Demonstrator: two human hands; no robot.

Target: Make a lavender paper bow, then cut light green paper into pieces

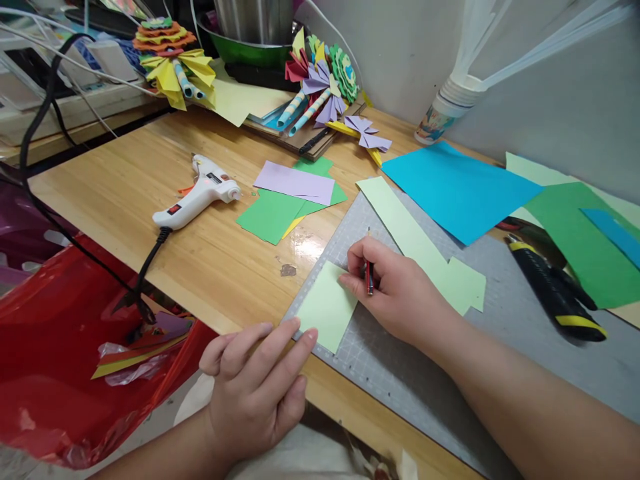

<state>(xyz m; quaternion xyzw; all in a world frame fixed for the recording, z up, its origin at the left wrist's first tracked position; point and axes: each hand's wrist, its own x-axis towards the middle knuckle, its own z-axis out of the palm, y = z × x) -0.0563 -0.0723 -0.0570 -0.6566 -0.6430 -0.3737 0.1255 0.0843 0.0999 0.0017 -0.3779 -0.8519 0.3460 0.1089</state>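
A small pale green paper piece [325, 307] lies on the grey cutting mat [400, 373] near the table's front edge. My left hand [260, 380] has its fingers stretched out, the tips touching the paper's near left edge. Above the paper's right side, my right hand [395, 280] is closed round a red and black pencil [369, 277], its sharpened end pointing up and away from the paper. A long pale green strip [405, 223] and a smaller offcut [469, 283] lie beyond the right hand, partly covered by it.
On the left rests a white glue gun [200, 193]. Green and lilac paper pieces [295, 183] lie mid-table. A black and yellow cutter [555, 290], blue paper [460, 190] and green paper [590, 240] are at right. Paper flowers [323, 80] and a cup [447, 110] stand behind. A red bag [45, 360] hangs below left.
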